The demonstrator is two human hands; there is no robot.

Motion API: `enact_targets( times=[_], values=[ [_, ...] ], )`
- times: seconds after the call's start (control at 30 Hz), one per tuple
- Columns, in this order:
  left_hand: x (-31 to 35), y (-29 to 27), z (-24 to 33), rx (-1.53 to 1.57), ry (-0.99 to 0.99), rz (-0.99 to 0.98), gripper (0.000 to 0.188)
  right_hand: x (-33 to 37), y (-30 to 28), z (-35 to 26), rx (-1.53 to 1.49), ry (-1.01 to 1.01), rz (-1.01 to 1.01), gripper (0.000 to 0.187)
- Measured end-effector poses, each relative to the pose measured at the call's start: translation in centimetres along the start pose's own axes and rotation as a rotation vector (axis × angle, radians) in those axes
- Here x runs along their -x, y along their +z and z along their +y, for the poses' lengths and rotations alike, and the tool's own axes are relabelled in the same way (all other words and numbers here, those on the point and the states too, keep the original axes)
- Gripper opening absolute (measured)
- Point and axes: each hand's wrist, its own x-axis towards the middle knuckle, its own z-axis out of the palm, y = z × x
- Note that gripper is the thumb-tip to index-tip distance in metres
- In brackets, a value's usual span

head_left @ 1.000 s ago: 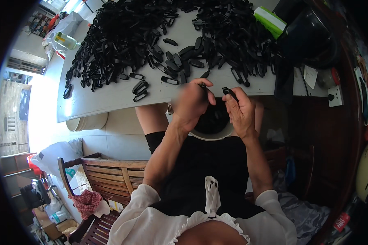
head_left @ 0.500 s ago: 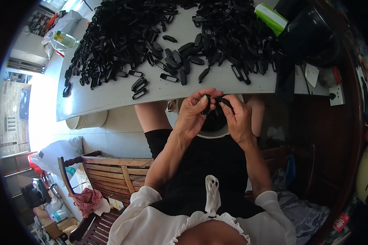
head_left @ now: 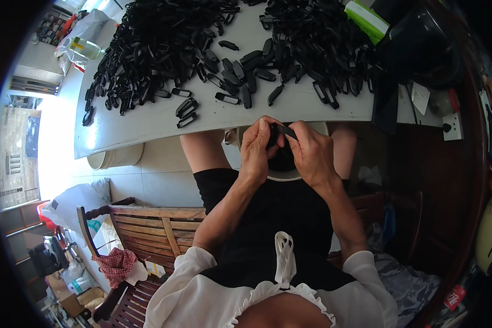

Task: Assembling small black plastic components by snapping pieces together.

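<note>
Above a light-coloured bucket [head_left: 290, 176] between my knees, both hands are close together. My left hand [head_left: 254, 147] is closed around a small black plastic piece [head_left: 273, 134], with the thumb upright along it. Pinched in my right hand [head_left: 315, 156] is another slim black plastic piece [head_left: 287, 132], its end meeting the piece in the left hand. Fingers cover much of both. Dark contents show inside the bucket, too shadowed to make out. On the table ahead lie a large left heap of black plastic pieces [head_left: 142, 60], many with rectangular openings, and a right heap [head_left: 322, 49].
The grey table [head_left: 136, 128] has its near edge just beyond my hands. Several loose pieces lie between the heaps. A green-and-white box [head_left: 366, 22] and a dark container [head_left: 415, 49] stand at the far right. A wooden bench [head_left: 147, 224] is behind me at left.
My right hand has moved slightly left, bringing its piece against the one in my left hand. The left hand has turned a little, its thumb now more upright.
</note>
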Motion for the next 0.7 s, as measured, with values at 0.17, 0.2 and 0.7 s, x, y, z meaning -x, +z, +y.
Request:
enact_targets(
  times=[0.17, 0.2, 0.7],
  values=[
    [0.0, -0.3, -0.3, -0.134, 0.075, -0.025, 0.037, -0.1, 0.2, -0.3, 0.056, -0.011, -0.004, 0.015],
    [0.0, -0.2, -0.3, -0.133, 0.075, -0.025, 0.037, -0.1, 0.3, -0.4, 0.123, -0.022, -0.020, 0.013],
    [-0.1, -0.5, -1.3, -0.346, 0.061, 0.057, 0.034, 0.6, 0.5, -1.3, 0.502, -0.129, -0.217, 0.010]
  ],
)
